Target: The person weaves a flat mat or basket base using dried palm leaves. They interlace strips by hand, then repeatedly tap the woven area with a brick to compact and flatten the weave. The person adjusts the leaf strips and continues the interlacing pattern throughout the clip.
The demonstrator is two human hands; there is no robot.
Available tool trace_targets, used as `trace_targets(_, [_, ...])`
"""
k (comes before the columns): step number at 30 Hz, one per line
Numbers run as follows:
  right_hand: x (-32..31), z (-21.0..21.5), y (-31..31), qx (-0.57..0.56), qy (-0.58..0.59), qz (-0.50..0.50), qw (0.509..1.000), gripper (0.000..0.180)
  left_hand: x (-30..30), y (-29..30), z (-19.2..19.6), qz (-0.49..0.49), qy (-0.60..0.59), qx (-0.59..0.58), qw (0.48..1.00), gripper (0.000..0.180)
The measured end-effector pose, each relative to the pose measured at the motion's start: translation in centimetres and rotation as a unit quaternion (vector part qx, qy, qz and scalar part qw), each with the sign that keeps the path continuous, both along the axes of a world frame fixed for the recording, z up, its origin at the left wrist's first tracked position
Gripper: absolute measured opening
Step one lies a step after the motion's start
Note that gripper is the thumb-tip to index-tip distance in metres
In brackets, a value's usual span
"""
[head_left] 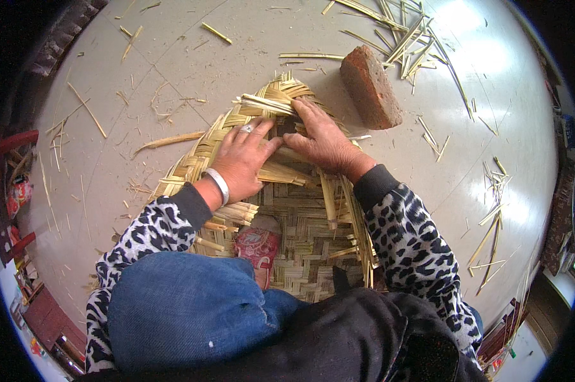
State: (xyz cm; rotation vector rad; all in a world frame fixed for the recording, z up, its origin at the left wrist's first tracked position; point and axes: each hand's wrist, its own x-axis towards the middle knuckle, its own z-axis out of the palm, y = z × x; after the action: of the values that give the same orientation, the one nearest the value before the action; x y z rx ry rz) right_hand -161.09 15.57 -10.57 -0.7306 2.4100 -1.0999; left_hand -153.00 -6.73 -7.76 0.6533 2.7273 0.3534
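Observation:
A woven mat of pale straw-like strips [303, 245] lies in front of me, its thick plaited border [197, 159] rising to a rounded point at the far end. My left hand [239, 159], with a ring and a silver bangle, has its fingers bent over the strips just inside that point. From the right, my right hand [325, 137] pinches the border, thumb toward the left hand and fingers along a folded bundle of pale strips [265, 104]. The fingertips are partly hidden among the weave. Cut strip ends [239, 213] stick out below my left wrist.
A red brick [370, 89] stands on the tiled floor right of the point. Loose strips [411, 41] lie heaped at the far right, with more scattered along both sides. My foot in a red patterned shoe [257, 245] rests on the mat, near my denim-covered knee [185, 312].

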Motion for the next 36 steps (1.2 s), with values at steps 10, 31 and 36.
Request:
trace_targets(10, [-0.2, -0.5, 0.0, -0.004, -0.007, 0.021, 1.0, 0.08, 0.1, 1.1, -2.3, -0.014, 0.191, 0.006, 0.982, 0.054])
trace_targets(31, [-1.8, 0.2, 0.5, -0.049, -0.051, 0.028, 0.997, 0.075, -0.2, 1.2, -1.7, -0.004, 0.217, 0.024, 0.976, 0.047])
trace_targets(36, [-1.8, 0.4, 0.6, -0.048, -0.087, 0.017, 0.995, 0.074, -0.4, -0.1, -1.3, 0.008, 0.157, 0.085, 0.984, 0.051])
